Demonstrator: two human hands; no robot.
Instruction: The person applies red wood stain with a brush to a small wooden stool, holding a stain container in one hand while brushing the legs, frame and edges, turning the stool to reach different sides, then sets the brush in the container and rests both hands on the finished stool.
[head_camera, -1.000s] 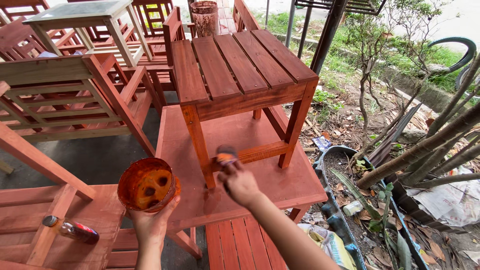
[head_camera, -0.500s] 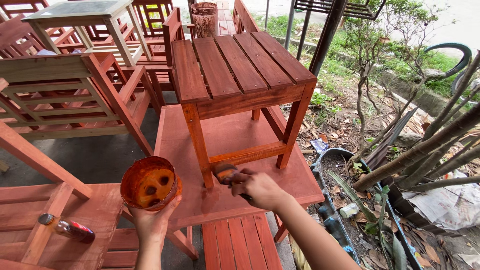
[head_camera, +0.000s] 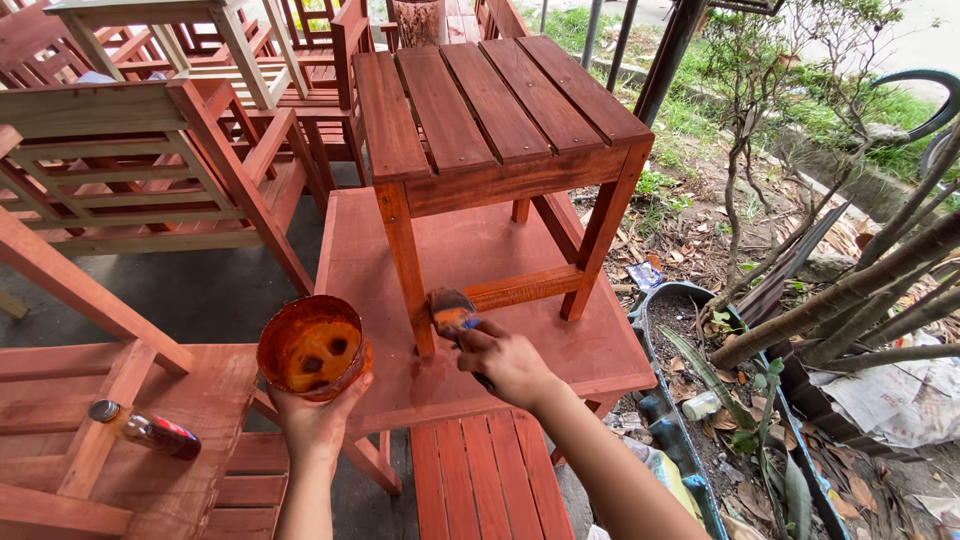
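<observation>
Small slatted table (head_camera: 495, 110), beyond right hand (head_camera: 510, 362): deep red-brown stain, glossy, dark grain streaks along slats.
Flat board (head_camera: 560, 345) under it: paler dull pinkish red, wet darker patch near right hand.
Brush (head_camera: 452, 310) in right hand: orange-brown bristles, grey ferrule, bit of blue on handle.
Bowl (head_camera: 312, 347) in left hand (head_camera: 318, 425): orange-brown stain inside, dark spots, rim rust-coloured.
Bottle (head_camera: 145, 430) left of left hand: dark brown, red label, grey cap.
Chairs (head_camera: 130, 165) far left: part red-stained, part pale bare wood.
</observation>
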